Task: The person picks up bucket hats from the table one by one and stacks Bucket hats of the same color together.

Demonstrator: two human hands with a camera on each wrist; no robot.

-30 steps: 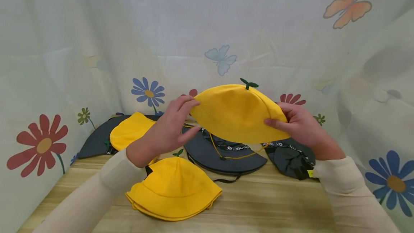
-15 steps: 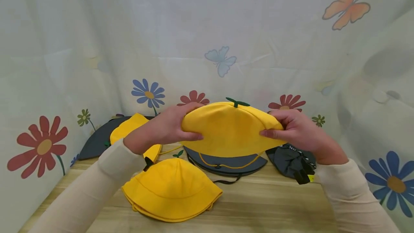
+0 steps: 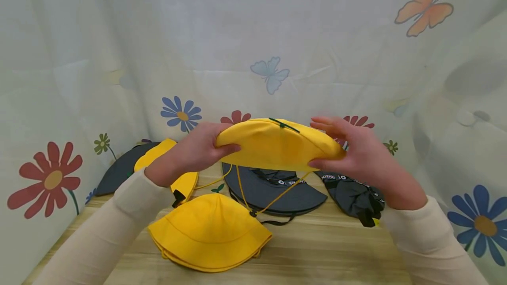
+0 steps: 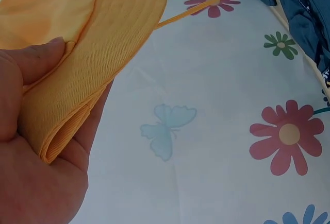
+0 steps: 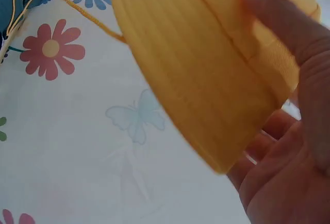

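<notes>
A yellow bucket hat [image 3: 273, 144] with a green sprout on its crown is held up over the table. My left hand [image 3: 190, 151] grips its left end, thumb on the front and fingers behind; the left wrist view shows the folded brim [image 4: 77, 105] in that grip. At the other end, my right hand [image 3: 358, 155] has its fingers spread loosely, with the thumb by the front of the hat [image 5: 206, 80]. A yellow chin cord [image 3: 277, 197] hangs below. Another yellow hat [image 3: 214, 232] lies in front on the table.
Behind lie a dark wide-brimmed hat [image 3: 273, 190] and a crumpled dark hat [image 3: 350, 195] at the right. Back left, a yellow hat [image 3: 152, 155] overlaps a dark one [image 3: 119, 170]. A flower-printed curtain [image 3: 253, 25] surrounds the wooden table [image 3: 317, 250].
My left hand has closed on the hat's left end. The hat dipped, then rose slightly, its crown tipping away. My right fingers have loosened from its right end.
</notes>
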